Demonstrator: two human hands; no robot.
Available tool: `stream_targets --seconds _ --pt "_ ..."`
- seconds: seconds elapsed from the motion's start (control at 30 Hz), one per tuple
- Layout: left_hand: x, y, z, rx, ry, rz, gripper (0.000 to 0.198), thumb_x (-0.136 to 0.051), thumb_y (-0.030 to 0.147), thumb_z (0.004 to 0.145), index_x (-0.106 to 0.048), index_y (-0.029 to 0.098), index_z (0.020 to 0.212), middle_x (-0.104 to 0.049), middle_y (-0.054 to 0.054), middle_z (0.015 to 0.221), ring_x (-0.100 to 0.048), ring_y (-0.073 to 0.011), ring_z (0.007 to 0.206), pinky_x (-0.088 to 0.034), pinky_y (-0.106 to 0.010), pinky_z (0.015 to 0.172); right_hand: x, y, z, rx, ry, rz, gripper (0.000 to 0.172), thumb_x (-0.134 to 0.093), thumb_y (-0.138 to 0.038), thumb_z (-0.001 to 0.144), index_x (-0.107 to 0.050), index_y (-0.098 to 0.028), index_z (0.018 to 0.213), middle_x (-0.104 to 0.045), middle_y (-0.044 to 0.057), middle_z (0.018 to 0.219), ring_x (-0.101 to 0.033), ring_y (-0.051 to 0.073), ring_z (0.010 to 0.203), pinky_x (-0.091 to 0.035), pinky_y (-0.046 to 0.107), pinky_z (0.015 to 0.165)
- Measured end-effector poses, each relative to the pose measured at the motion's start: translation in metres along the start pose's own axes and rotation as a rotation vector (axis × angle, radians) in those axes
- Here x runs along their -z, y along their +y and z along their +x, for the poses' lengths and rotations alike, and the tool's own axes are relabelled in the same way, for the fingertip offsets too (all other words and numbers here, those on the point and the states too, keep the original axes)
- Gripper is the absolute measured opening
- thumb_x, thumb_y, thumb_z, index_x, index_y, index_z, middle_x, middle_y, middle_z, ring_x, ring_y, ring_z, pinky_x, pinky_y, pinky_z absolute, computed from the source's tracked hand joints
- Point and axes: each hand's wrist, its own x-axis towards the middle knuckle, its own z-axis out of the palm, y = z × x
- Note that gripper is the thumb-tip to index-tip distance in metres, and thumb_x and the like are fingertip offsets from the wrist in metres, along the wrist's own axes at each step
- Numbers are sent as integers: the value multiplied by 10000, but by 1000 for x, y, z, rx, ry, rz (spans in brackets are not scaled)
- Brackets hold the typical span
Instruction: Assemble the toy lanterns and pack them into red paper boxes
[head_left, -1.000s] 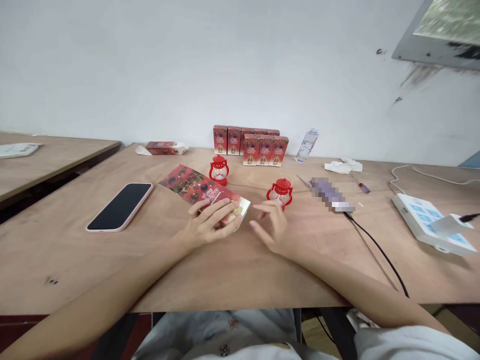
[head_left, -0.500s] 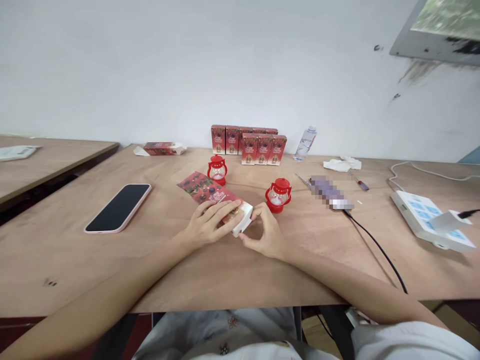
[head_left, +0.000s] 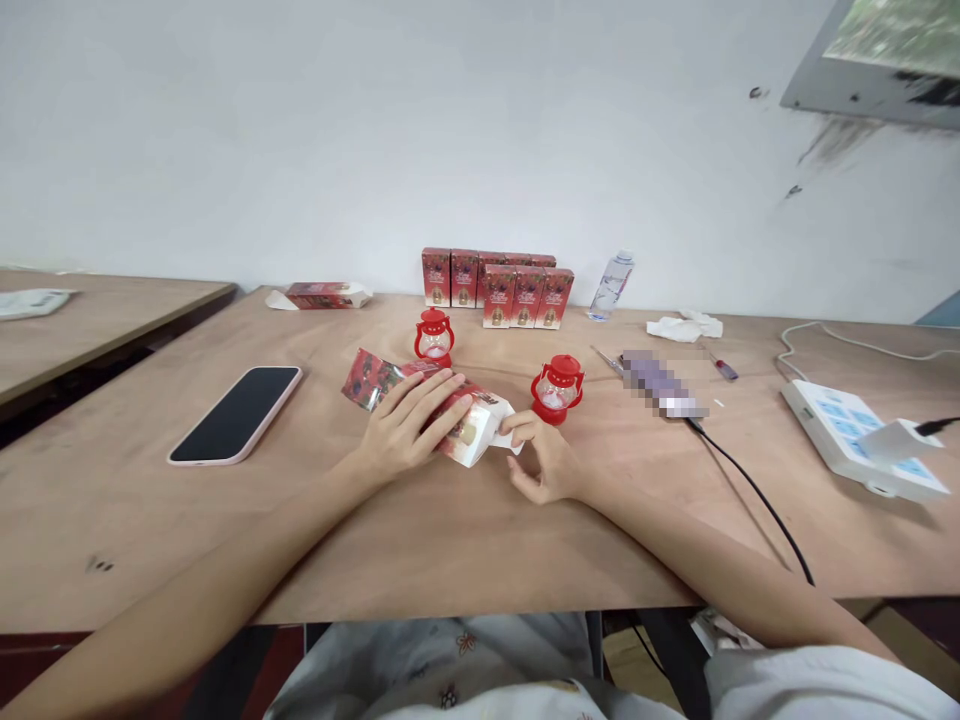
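Across the middle of the pale brown wooden table point(head_left: 390, 560), hold the long red-and-gold printed cardboard carton point(head_left: 469, 430) askew, with tail towards ten o'clock and white end towards four. With left hand point(head_left: 409, 425) draped over the upper face and grasping it, press firmly enough to prevent turning, yet gently enough to spare the thin walls. With right hand point(head_left: 546, 462) at the bent white paperboard flap point(head_left: 500, 440), fingers curled against it and thumb parted below, best ease along the crease rather than tug; cannot tell whether pinching. Mind the clear-bodied red plastic lantern point(head_left: 435, 346) just beyond at twelve o'clock, and its matching red twin point(head_left: 553, 400) at three, near the right knuckles. Leave alone the upright red boxes point(head_left: 528, 298) at one o'clock and the pink-edged black phone point(head_left: 236, 415) at nine.
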Motion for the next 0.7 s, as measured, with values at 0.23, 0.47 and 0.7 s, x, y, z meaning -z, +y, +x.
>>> stream_targets --seconds 0.23,0.47,0.7 --pt "0 -3 -3 -15 22 96 375 -527 169 885 -500 206 1257 -613 -113 1243 -484 -221 1264 -418 -377 1045 -9 -15 1 -309 124 197 315 -562 -174 813 -418 -234 1086 -610 84 1031 -628 161 824 -524 321 732" --pt "1 -1 -1 -54 -5 196 360 -578 203 869 -518 257 1220 -645 -73 1201 -565 -199 1181 -435 -365 1016 -8 -23 13 -766 240 703 308 -658 -376 783 -407 -255 914 -662 13 952 -519 83 540 -466 259 516" --pt "0 -5 -3 -26 -86 105 426 -602 191 855 -494 289 1255 -619 -77 1241 -564 -194 1181 -410 -353 1036 -7 -23 18 -922 174 792 372 -718 -409 707 -422 -242 860 -673 -16 911 -488 52 473 -440 225 453"
